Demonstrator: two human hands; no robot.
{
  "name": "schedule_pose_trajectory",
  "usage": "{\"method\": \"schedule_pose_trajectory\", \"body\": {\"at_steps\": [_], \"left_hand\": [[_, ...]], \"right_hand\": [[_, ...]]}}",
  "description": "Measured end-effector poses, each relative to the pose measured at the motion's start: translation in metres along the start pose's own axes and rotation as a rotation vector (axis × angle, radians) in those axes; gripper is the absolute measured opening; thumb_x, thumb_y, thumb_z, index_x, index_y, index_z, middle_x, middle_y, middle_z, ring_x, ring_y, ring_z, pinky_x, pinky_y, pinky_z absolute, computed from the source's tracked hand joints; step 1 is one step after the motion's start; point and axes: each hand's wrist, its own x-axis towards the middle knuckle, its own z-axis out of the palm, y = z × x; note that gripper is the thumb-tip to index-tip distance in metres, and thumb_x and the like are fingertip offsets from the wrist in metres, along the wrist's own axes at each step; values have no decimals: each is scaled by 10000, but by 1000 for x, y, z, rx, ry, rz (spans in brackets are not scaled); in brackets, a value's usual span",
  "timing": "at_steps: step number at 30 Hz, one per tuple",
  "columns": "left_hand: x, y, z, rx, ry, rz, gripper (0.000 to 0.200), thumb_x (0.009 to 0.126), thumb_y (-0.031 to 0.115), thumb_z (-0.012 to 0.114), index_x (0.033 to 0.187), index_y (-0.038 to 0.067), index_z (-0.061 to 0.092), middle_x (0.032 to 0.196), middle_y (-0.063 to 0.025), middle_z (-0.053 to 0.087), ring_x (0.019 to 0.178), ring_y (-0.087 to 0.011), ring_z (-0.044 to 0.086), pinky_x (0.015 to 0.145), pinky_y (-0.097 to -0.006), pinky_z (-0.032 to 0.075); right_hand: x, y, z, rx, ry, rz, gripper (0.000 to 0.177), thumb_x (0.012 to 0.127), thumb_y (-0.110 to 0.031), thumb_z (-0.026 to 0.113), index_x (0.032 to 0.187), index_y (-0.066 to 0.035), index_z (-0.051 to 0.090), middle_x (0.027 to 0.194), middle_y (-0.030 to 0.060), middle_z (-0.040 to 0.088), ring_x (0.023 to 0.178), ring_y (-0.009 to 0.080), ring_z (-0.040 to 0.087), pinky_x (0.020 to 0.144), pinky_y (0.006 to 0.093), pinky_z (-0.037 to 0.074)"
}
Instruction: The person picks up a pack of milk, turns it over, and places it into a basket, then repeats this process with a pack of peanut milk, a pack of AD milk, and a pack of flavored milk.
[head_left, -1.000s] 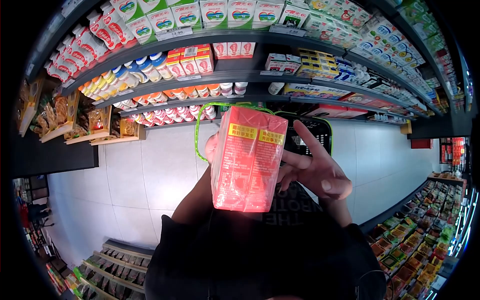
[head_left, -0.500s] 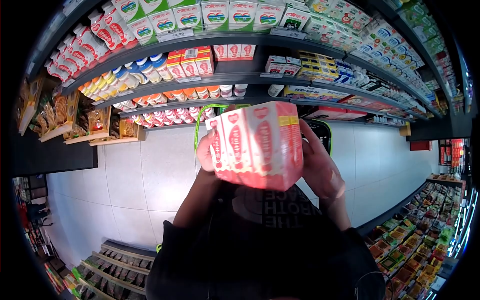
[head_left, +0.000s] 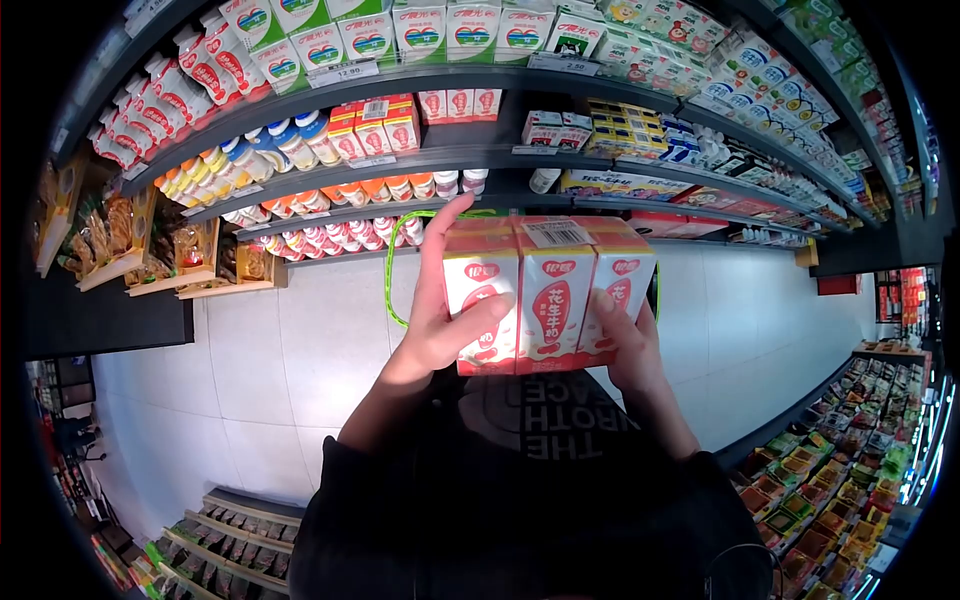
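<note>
A multipack of peanut milk cartons, white and red with yellow trim, is held up in front of my chest. Three carton fronts face me, and a barcode shows on the top. My left hand grips the pack's left side, its thumb across the front and a finger reaching up past the top corner. On the right end, my right hand has its thumb pressed on the front, while its other fingers are mostly hidden behind. Beyond the pack, a basket with a bright green rim is largely covered by it.
Ahead stands a dark shelf unit with milk cartons, bottles and boxed drinks. Similar red cartons sit on a middle shelf. Wooden trays of packaged food stand at left. A produce-like packaged display lies at right, above pale floor tiles.
The pack has turned so that its fronts and barcoded top face me. Both thumbs now lie across the front. The view has shifted slightly.
</note>
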Motion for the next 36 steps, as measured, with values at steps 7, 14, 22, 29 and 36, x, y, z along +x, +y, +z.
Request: {"method": "schedule_pose_trajectory", "body": {"at_steps": [7, 14, 22, 29, 36], "left_hand": [[-15, 3, 6, 100, -97, 161, 1131, 690, 199, 808, 1527, -4, 74, 1320, -203, 477, 1218, -273, 504, 1065, -426, 362], [-4, 7, 6, 299, -272, 478, 1169, 614, 256, 876, 1489, -16, 149, 1211, -240, 508, 1082, -315, 555, 1007, -460, 401], [-7, 4, 13, 247, -245, 445, 1130, 591, 227, 884, 1468, -3, 210, 1228, -205, 495, 1078, -276, 555, 964, -431, 444], [-14, -7, 19, -87, -107, 87, 1047, 578, 192, 834, 1447, 2, 282, 1235, -154, 487, 1149, -254, 538, 991, -397, 442], [-9, -96, -13, -114, -158, -57, 1028, 582, 158, 800, 1462, -8, 293, 1228, -97, 502, 1142, -206, 539, 995, -349, 433]], "right_hand": [[-13, 30, -42, -194, -251, -437, 758, 844, -332, 767, 1384, 19, 369, 1260, 117, 569, 1134, 198, 568, 958, 342, 471], [-27, 23, -60, -393, -283, -397, 992, 702, -439, 877, 1381, 1, 304, 1257, 114, 521, 1137, 208, 556, 957, 355, 474], [-33, -6, -56, -454, -363, -289, 1102, 635, -398, 924, 1391, -13, 222, 1315, 139, 396, 1204, 249, 487, 1005, 389, 436], [-11, -28, -55, -802, -461, -573, 1070, 653, -296, 920, 1413, 6, 231, 1384, 163, 340, 1315, 277, 390, 1096, 416, 342], [23, 13, -86, -568, -419, -303, 931, 678, -269, 912, 1339, 0, 314, 1278, 143, 504, 1220, 213, 510, 1037, 381, 421]]}}
